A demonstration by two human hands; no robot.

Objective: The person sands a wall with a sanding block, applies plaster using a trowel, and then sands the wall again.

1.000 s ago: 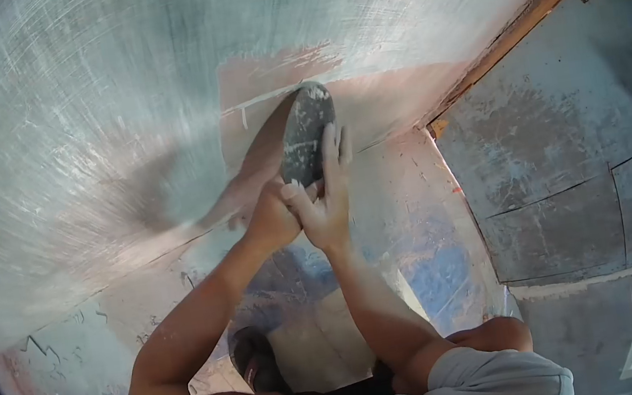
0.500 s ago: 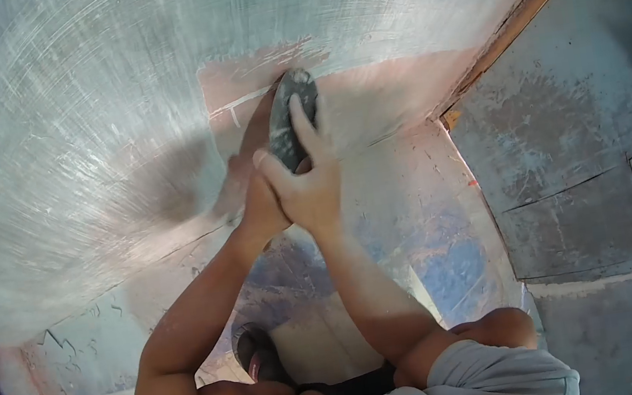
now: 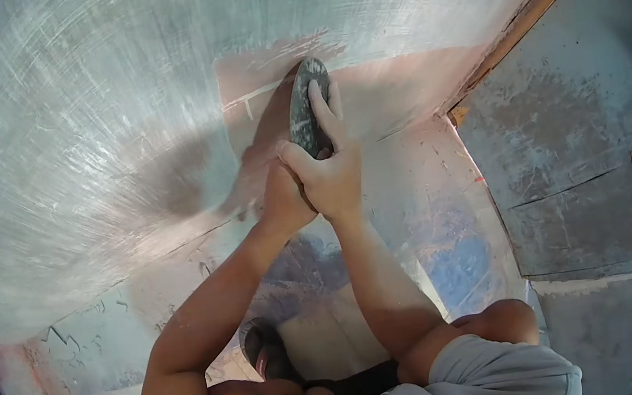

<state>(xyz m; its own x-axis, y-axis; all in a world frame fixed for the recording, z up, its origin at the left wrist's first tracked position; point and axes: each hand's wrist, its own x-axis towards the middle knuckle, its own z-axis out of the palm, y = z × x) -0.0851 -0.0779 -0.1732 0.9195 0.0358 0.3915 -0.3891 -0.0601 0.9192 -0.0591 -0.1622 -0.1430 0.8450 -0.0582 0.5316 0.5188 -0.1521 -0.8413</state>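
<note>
A long dark block with a rounded end and pale scuffs, which looks like a sanding block (image 3: 305, 118), stands tilted up against the pale, scratched wall (image 3: 115, 88). My right hand (image 3: 331, 175) is closed on it, two fingers stretched along its face and the thumb across toward my other hand. Below and to the left, my left hand (image 3: 286, 195) presses against my right one at the near end of the block; its fingers are mostly hidden. Behind the block the wall shows a pinkish patch (image 3: 241, 66), with the shadow of my hands beside it.
A brownish strip (image 3: 526, 22) runs along the wall's right edge, beside a grey panel (image 3: 578, 225) with seams. Under me lies a stained floor with a blue patch (image 3: 459, 270). My dark shoe (image 3: 263, 346) shows at lower left, between my bent knees.
The whole view has shifted slightly, so wall and hands sit a little farther right and higher. The block stays at nearly the same spot on the wall, in the same grip.
</note>
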